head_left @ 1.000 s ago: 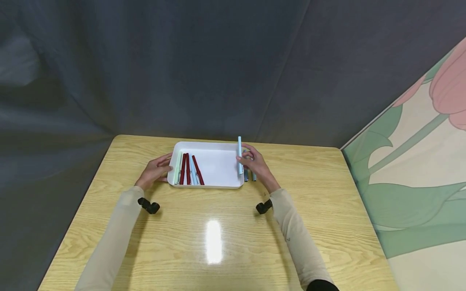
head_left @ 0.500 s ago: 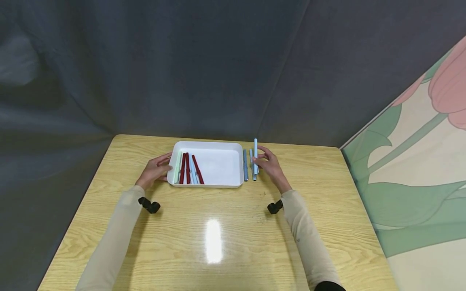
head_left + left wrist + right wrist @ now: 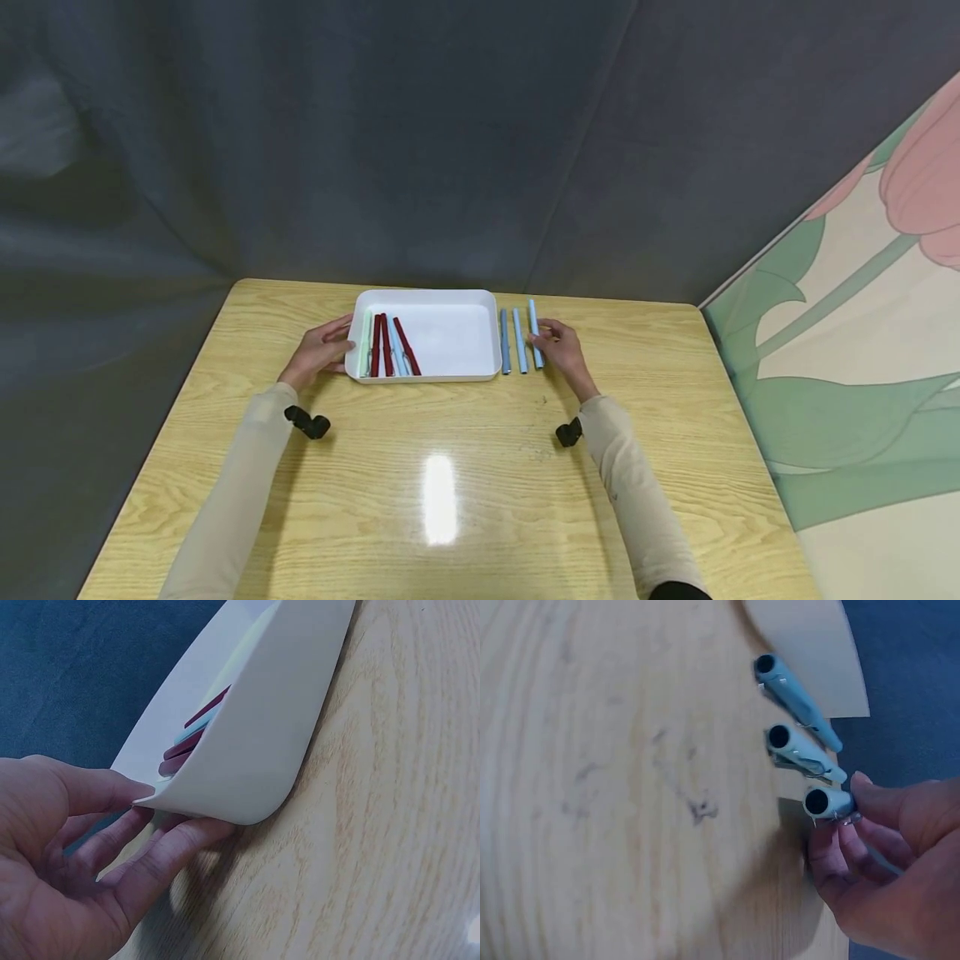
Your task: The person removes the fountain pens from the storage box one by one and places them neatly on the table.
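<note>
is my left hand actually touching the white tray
Touching: the left wrist view shows the left hand gripping the edge of the white tray, with no gap where they meet.

tray [image 3: 453, 337] on table [image 3: 337, 517] | pens [image 3: 386, 345] in tray's left half | three other pens [image 3: 520, 341] right of tray (side by side)

The tray [image 3: 262, 735] runs out of our left wrist view at the top. Right of it, the right hand [image 3: 907, 862] hides part of a pen [image 3: 841, 802]; nearer us than the tray, smudges [image 3: 701, 811] are too blurred to identify.
</note>
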